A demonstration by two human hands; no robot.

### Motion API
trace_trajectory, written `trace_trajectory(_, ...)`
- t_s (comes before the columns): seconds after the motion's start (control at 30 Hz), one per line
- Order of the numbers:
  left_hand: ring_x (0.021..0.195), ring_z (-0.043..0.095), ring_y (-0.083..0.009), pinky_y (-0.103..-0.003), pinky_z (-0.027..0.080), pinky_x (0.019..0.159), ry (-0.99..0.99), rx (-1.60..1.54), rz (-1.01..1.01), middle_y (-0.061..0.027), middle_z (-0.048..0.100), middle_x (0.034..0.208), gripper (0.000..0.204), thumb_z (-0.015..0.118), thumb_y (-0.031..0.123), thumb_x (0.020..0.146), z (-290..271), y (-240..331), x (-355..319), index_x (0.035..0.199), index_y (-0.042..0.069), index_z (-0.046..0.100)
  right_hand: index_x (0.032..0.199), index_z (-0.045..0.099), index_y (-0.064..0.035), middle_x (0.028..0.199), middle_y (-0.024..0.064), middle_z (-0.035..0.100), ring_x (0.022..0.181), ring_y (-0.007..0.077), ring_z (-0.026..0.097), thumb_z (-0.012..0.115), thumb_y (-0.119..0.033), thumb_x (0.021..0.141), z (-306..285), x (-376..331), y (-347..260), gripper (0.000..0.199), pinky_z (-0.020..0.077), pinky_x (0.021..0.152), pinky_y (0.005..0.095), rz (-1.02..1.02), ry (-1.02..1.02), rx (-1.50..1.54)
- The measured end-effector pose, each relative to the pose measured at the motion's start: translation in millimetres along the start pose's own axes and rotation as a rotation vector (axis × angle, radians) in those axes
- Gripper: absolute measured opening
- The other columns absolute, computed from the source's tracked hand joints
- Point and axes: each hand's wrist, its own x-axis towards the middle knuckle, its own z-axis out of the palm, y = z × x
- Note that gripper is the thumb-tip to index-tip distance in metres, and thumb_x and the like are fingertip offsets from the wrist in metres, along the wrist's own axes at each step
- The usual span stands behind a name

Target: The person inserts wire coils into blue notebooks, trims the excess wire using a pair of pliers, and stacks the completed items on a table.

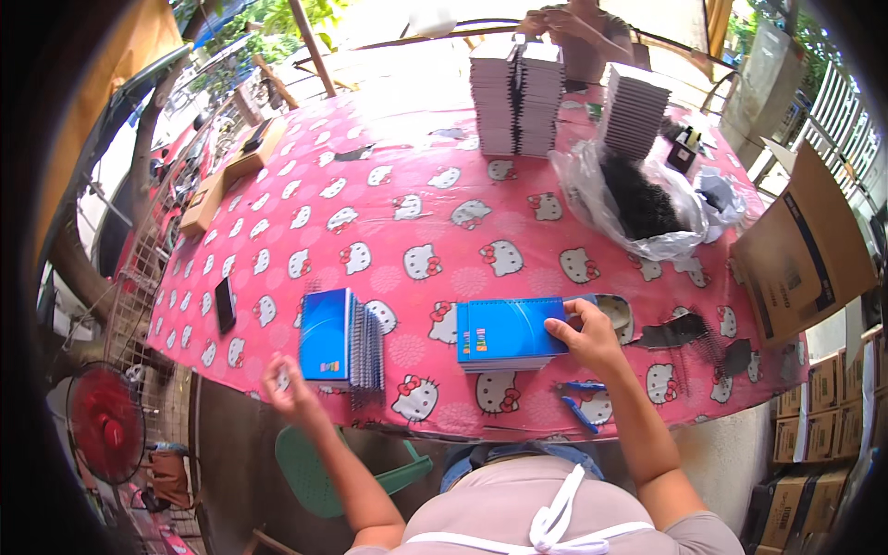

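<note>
My right hand point(592, 335) pinches the right edge of a blue spiral notebook point(513, 327), thumb on its cover and fingers at its edge. That notebook lies on top of a short pile of notebooks. My left hand point(292, 387) is raised at the table's near edge, its fingers loosely bent and apart, with nothing plainly in them. Just beyond it stands a second stack of blue notebooks point(326, 335), their dark spiral bindings point(367, 347) fanned along the right side. Blue-handled pliers point(583, 407) lie near my right wrist.
Tall stacks of bound pages point(495, 102) and another stack point(634, 111) stand at the back. A plastic bag point(680, 242) holds black coils point(638, 199). A phone point(225, 305) lies left, an open carton point(805, 250) stands right. Another person point(587, 42) is across the table.
</note>
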Motion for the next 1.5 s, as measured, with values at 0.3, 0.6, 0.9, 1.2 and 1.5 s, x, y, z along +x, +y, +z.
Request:
trace_trajectory(0.3,0.13,0.04,-0.0277,-0.036,0.037,0.104,-0.908,-0.188,-0.008,-0.0148,0.035,0.143,0.066,0.063,0.003,0.085,127.0,116.0,-111.3,0.144,0.007,0.033,0.093,0.053,-0.0029,0.08,0.0108,0.059,0.075,0.0188,0.061,0.072,-0.003,0.081,20.3,-15.6,-41.4,0.023,0.049,0.069,0.0318,-0.31,0.104,0.301)
trace_trajectory(0.6,0.084,0.062,-0.0156,-0.051,0.019,0.106,-0.924,0.126,0.489,0.0006,0.071,0.085,0.011,0.078,0.012,0.072,166.6,166.2,-115.0,0.082,0.014,0.074,0.089,0.06,-0.0011,0.098,0.0169,0.064,0.093,0.0322,0.062,0.078,-0.008,0.072,-0.3,-14.6,-17.6,0.026,0.0487,0.083,0.0373,-0.45,0.165,0.107)
trace_trajectory(0.9,0.079,0.061,-0.0177,-0.043,0.028,0.098,-0.974,0.07,0.512,0.0001,0.07,0.079,0.012,0.076,0.006,0.07,178.4,165.3,-117.7,0.08,0.011,0.073,0.096,0.058,-0.004,0.093,0.0154,0.059,0.089,0.0344,0.059,0.067,-0.014,0.074,-85.7,-48.1,163.9,0.026,0.0508,0.075,0.0455,0.115,0.491,-0.727)
trace_trajectory(1.2,0.074,0.062,-0.0225,-0.035,0.05,0.069,-0.986,-0.114,0.383,-0.0085,0.067,0.078,0.014,0.075,0.003,0.071,169.8,145.7,-113.3,0.084,0.004,0.072,0.101,0.069,-0.0093,0.098,0.0139,0.063,0.088,0.0317,0.063,0.062,-0.023,0.089,-40.8,-21.5,-42.3,0.019,0.0498,0.075,0.0409,-0.276,0.138,0.033)
trace_trajectory(1.5,0.066,0.061,-0.0201,-0.031,0.05,0.06,-0.95,-0.131,0.597,-0.0104,0.066,0.075,0.015,0.072,-0.005,0.074,163.9,174.3,-109.9,0.086,0.004,0.072,0.094,0.067,0.0005,0.087,0.0104,0.065,0.082,0.0206,0.064,0.073,-0.013,0.081,-22.6,-17.8,-64.1,0.019,0.0489,0.073,0.0321,-0.27,0.146,0.348)
